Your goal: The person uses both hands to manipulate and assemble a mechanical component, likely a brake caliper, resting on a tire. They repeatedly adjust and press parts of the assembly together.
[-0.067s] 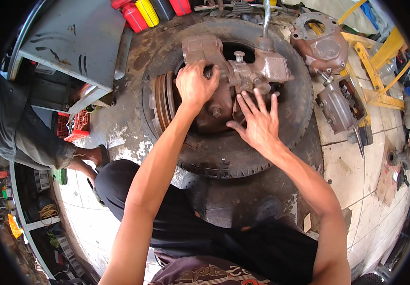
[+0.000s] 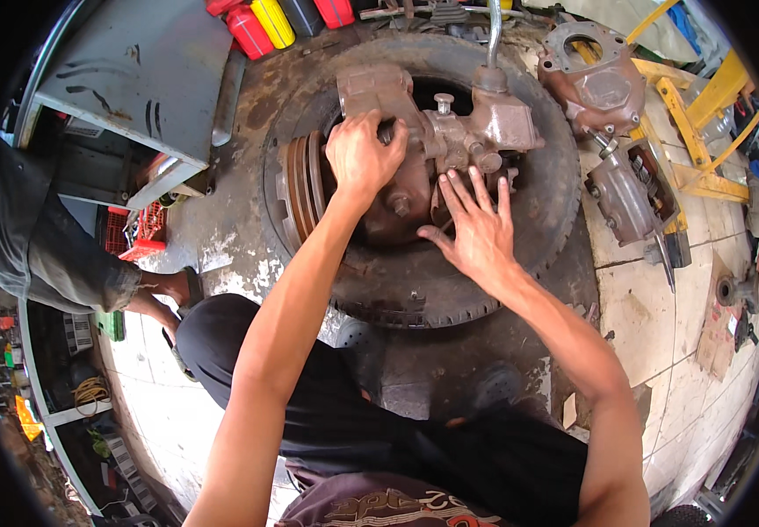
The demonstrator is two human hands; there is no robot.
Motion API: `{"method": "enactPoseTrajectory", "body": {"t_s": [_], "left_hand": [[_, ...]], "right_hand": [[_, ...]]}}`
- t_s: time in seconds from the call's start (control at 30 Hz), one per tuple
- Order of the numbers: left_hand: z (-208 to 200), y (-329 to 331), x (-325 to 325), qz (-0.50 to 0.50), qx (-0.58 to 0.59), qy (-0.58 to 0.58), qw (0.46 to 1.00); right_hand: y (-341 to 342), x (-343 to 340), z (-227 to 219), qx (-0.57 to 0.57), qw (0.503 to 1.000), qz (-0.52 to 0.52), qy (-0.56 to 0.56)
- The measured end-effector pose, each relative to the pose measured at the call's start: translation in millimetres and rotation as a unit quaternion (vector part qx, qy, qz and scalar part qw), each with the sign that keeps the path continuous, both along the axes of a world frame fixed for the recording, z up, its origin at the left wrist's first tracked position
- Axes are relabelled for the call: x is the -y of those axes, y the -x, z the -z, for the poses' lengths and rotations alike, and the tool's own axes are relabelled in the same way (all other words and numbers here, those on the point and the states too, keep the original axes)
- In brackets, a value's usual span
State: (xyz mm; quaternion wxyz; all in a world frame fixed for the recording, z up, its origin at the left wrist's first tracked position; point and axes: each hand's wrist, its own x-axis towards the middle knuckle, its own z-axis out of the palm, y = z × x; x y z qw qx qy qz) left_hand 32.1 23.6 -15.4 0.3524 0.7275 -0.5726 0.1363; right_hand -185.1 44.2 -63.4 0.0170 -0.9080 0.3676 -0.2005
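A brown-painted gearbox (image 2: 397, 189) rests on a large black tyre (image 2: 379, 285) laid flat on the floor. A metal lever (image 2: 495, 35) stands up from its far right part. On its left side is a ribbed round drum or pulley (image 2: 299, 189). My left hand (image 2: 364, 158) is closed over the top of the housing, with its fingertips partly hidden. At the front right of the gearbox, my right hand (image 2: 482, 233) is open with fingers spread. Its fingertips lie at the housing below a short round stub (image 2: 487, 162); contact is hard to make out.
A grey metal bench (image 2: 133, 79) stands at the left, near another person's leg (image 2: 72, 237). Coloured jugs (image 2: 272, 22) line the back. To the right lie a bell-shaped housing (image 2: 603, 88), an opened gear casing (image 2: 625, 198) and a yellow frame (image 2: 704, 114).
My right hand has shifted very slightly to the left, its little finger drawn a bit closer to the others. My left hand and the gearbox look unmoved.
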Motion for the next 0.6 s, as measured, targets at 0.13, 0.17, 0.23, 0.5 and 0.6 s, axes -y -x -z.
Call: {"method": "enactPoseTrajectory", "body": {"t_s": [0.13,0.17,0.23,0.5,0.6], "left_hand": [[1.5,1.5,-1.4,0.002,-0.004,0.006,1.0],[0.5,2.0,-0.6,-0.001,-0.001,0.004,1.0],[-0.4,0.1,0.9,-0.008,0.003,-0.004,1.0],[-1.6,-0.9,-0.5,-0.002,-0.017,-0.021,1.0],[-1.9,-1.8,-2.4,-0.005,-0.021,-0.027,0.999]], "right_hand": [[1.9,-7.4,1.8,0.027,0.996,-0.053,-0.065],[1.2,3.0,4.5,0.049,0.996,-0.052,-0.051],[-2.2,7.1,11.0,0.066,0.997,-0.049,-0.01],[33.8,10.7,-3.4,0.308,0.917,-0.089,-0.238],[35.1,21.0,-25.1,0.41,0.808,0.028,-0.423]]}}
